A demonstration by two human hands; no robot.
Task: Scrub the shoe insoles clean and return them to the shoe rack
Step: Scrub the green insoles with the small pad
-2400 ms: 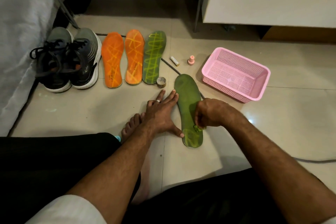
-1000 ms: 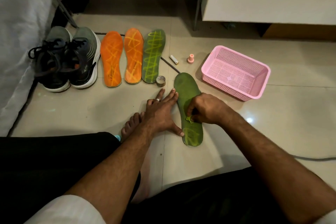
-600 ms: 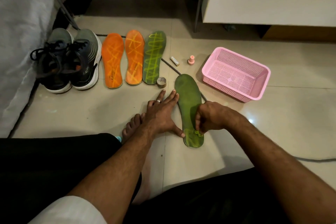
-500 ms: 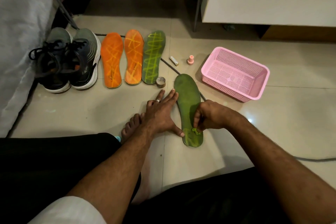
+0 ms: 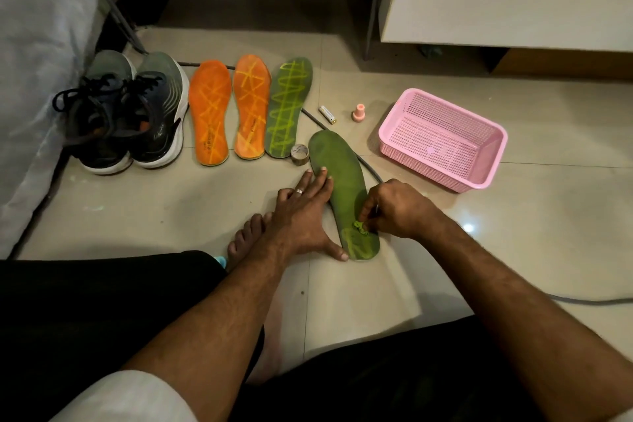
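A dark green insole [image 5: 339, 171] lies on the tiled floor in front of me, with yellow-green marks left only at its heel. My left hand [image 5: 301, 216] lies flat along its left edge, fingers straight, thumb at the heel. My right hand [image 5: 394, 207] pinches a small bright green scrubbing piece [image 5: 359, 227] against the insole near the heel. Two orange insoles [image 5: 209, 113] [image 5: 251, 106] and a second green insole [image 5: 287, 106], all with yellow-green scribbles, lie in a row further back.
A pair of grey-black sneakers [image 5: 130, 113] stands left of the insoles. A tape roll [image 5: 299, 154], a battery [image 5: 327, 114] and a small pink cap [image 5: 358, 112] lie nearby. A pink basket [image 5: 445, 137] sits at the right. A cable [image 5: 368, 168] runs under the insole. My bare foot [image 5: 245, 236] is beside my left hand.
My right hand has rubbed the green piece back and forth over the insole's heel area, and now sits slightly higher than half a second ago. My left hand has stayed in place.
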